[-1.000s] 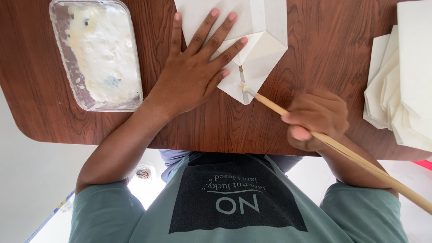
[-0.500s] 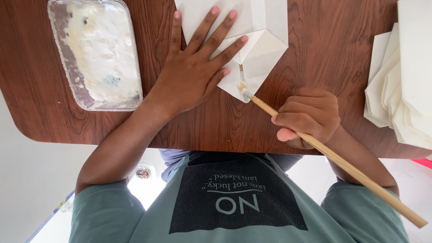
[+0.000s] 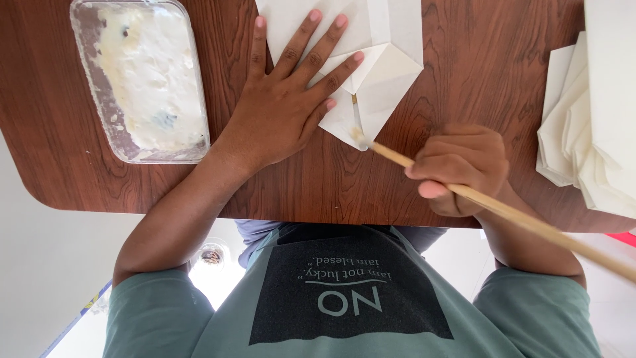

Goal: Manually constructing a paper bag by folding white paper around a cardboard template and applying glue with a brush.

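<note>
My left hand [image 3: 286,106] lies flat with fingers spread on a folded white paper [image 3: 391,59] on the brown wooden table [image 3: 477,66], pinning it down. My right hand [image 3: 460,169] grips a long wooden stick [image 3: 530,222] that runs off to the lower right. The stick's tip [image 3: 360,137], smeared with white paste, touches the near corner of the paper's folded flap, just beside my left fingertips.
A clear plastic tray [image 3: 142,79] smeared with white paste sits at the table's left. A stack of folded white papers [image 3: 589,119] lies at the right edge. The table's near edge runs just in front of my chest.
The stick's tip has slid slightly down the flap toward the paper's near corner, with my right hand shifting a little. My left hand has stayed in place.
</note>
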